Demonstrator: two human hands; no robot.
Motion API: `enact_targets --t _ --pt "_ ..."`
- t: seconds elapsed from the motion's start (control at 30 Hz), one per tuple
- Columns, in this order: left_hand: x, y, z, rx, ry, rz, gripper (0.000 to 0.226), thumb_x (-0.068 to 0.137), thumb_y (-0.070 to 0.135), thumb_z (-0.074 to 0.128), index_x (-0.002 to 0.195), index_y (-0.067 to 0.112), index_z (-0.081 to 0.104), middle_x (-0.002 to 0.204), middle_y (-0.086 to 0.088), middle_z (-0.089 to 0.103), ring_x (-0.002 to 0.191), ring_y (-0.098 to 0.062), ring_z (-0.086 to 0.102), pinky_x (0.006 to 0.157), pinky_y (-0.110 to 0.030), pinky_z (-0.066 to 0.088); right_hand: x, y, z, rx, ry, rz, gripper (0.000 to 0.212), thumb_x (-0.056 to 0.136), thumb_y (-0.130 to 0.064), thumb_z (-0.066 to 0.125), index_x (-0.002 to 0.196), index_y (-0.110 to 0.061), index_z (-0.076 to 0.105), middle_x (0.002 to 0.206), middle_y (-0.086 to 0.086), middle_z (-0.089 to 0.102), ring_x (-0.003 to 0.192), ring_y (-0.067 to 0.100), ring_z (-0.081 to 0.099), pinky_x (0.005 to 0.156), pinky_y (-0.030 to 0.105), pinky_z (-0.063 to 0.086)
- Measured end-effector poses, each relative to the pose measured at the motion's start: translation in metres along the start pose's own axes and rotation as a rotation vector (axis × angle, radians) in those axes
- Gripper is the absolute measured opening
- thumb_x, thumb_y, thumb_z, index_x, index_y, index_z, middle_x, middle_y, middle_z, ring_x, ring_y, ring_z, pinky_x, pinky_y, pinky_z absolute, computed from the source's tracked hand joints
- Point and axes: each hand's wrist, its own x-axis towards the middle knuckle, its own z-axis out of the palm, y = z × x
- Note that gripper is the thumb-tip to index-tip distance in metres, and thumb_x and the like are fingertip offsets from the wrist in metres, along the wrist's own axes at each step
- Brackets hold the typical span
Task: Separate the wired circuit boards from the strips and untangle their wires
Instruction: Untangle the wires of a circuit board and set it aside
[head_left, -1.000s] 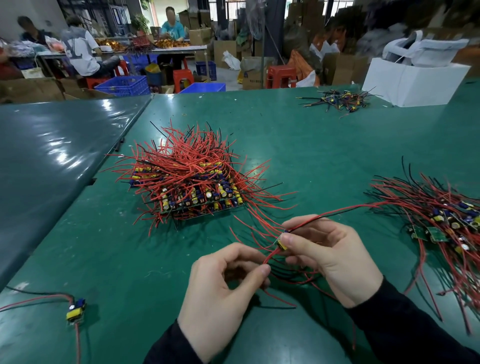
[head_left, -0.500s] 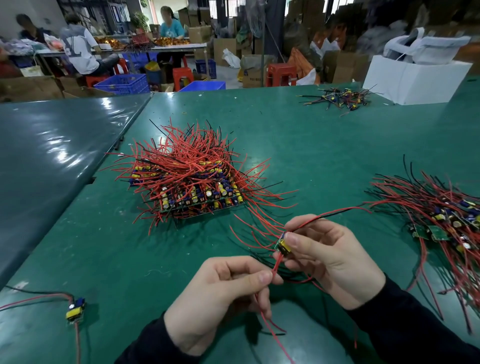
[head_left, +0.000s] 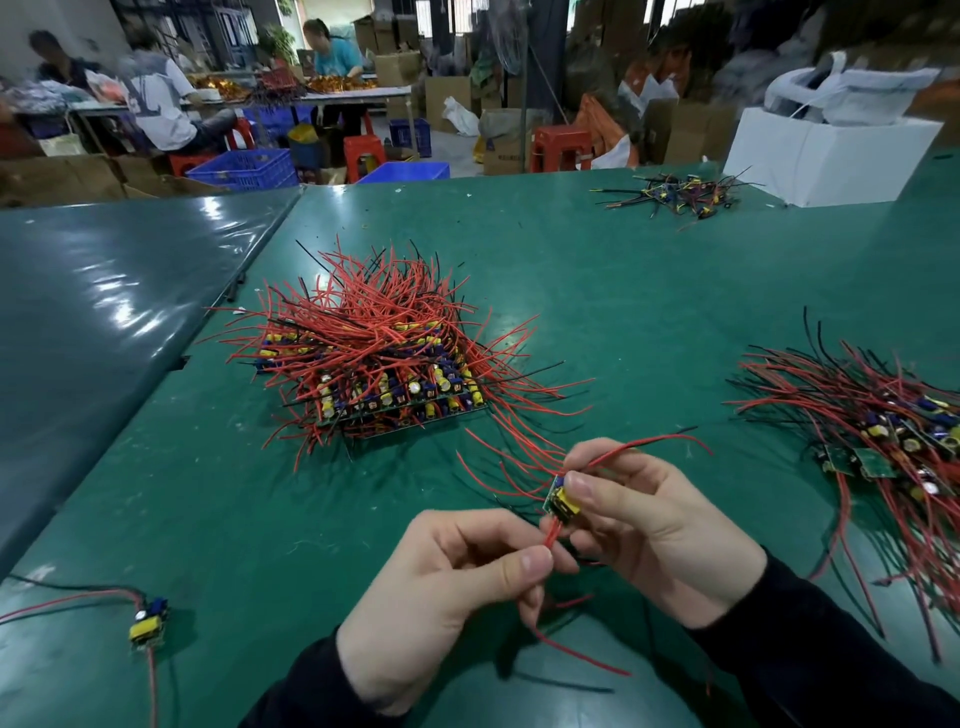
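Observation:
My right hand (head_left: 649, 525) pinches a small wired circuit board (head_left: 559, 503) with a yellow part, held above the green table (head_left: 597, 291). Just below the board, my left hand (head_left: 452, 587) pinches its red wires (head_left: 550, 535), whose ends hang toward the table. Another red wire (head_left: 654, 444) arcs up and right from the board. A stack of board strips (head_left: 384, 364) bristling with red and black wires lies ahead at centre. A heap of wired boards (head_left: 893, 431) lies at the right. A single wired board (head_left: 148, 621) rests at the near left.
A small pile of dark-wired boards (head_left: 680, 195) and a white box (head_left: 826, 156) sit at the far right of the table. A second, darker table (head_left: 104, 301) adjoins on the left. People work at benches beyond, among blue crates (head_left: 244, 169) and red stools.
The board's long red wire has come free of the right heap and now arcs short above my right hand. My left hand slid down the lower wires; both hands moved slightly nearer.

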Motion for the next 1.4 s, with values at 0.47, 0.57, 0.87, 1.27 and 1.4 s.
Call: enact_targets --t 0.47,0.57,0.87,1.27,1.4 --pt "0.002 -0.003 0.004 0.219 0.127 0.089 0.006 0.073 0.013 0.071 0.074 0.008 0.074 0.058 -0.003 0.061 0.051 -0.017 0.061 0.054 -0.022 0.050 0.000 -0.007 0.002 -0.018 0.109 0.069 0.015 0.048 -0.015 0.076 0.061 -0.023 0.072 0.060 0.006 0.066 0.051 0.019 0.068 0.036 0.014 0.045" --pt "0.001 -0.001 0.002 0.218 0.093 0.069 0.006 0.077 0.014 0.073 0.073 0.009 0.075 0.057 -0.001 0.061 0.051 -0.016 0.060 0.055 -0.024 0.051 0.000 -0.007 0.003 0.018 0.120 0.073 0.015 0.048 -0.014 0.075 0.062 -0.021 0.073 0.059 0.005 0.065 0.049 0.017 0.067 0.034 0.013 0.044" --pt "0.002 -0.004 0.002 0.280 0.198 0.070 0.011 0.075 0.018 0.068 0.065 0.014 0.071 0.049 0.001 0.053 0.039 -0.013 0.047 0.044 -0.025 0.046 0.004 -0.001 0.001 0.104 0.187 0.122 0.014 0.049 -0.014 0.075 0.061 -0.019 0.073 0.061 0.003 0.065 0.052 0.017 0.067 0.036 0.012 0.044" --pt "0.003 -0.006 0.001 0.068 0.302 0.004 0.021 0.066 0.019 0.067 0.071 -0.001 0.072 0.051 -0.008 0.055 0.043 -0.016 0.052 0.049 -0.028 0.052 0.000 0.003 -0.001 -0.106 0.031 -0.009 0.035 0.047 -0.014 0.087 0.079 -0.006 0.076 0.075 0.014 0.071 0.067 0.018 0.069 0.058 0.020 0.053" --pt "0.002 -0.005 0.003 -0.078 0.172 -0.161 0.030 0.071 0.024 0.064 0.080 -0.002 0.074 0.055 -0.006 0.056 0.045 -0.013 0.053 0.052 -0.027 0.053 0.001 0.001 -0.001 -0.222 0.083 -0.020 0.026 0.048 -0.018 0.079 0.073 -0.009 0.076 0.065 0.009 0.066 0.059 0.015 0.063 0.052 0.017 0.048"
